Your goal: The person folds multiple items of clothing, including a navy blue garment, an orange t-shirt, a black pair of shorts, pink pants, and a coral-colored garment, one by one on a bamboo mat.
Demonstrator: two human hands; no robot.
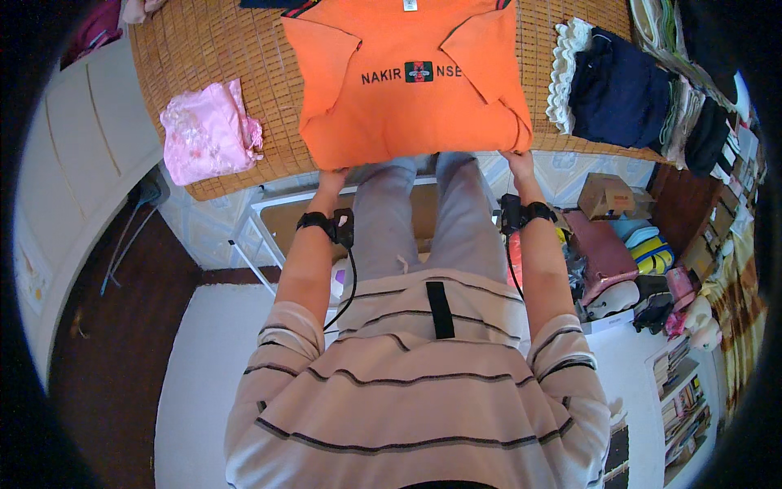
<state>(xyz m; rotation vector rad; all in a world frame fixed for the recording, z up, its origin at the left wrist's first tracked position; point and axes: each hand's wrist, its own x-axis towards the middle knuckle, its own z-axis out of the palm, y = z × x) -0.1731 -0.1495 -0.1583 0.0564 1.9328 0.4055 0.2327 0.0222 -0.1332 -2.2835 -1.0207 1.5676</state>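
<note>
An orange short-sleeved shirt (415,116) lies front up on a woven bamboo mat (275,73), its sleeves turned in over the chest. Dark lettering and a small insect emblem mark its front. My left hand (333,178) grips the near left corner of the shirt, fingers hidden beneath the cloth. At the near right corner, my right hand (519,162) holds the edge, with most of its fingers also under the fabric. The near edge of the shirt hangs just past the mat's edge, above my legs.
Folded pink clothing (211,133) lies left on the mat. To the right are a folded navy garment (620,88) and cream lace (568,73). Below the mat stands a white metal frame (259,214). Boxes (605,195) and bags (650,253) crowd the right floor.
</note>
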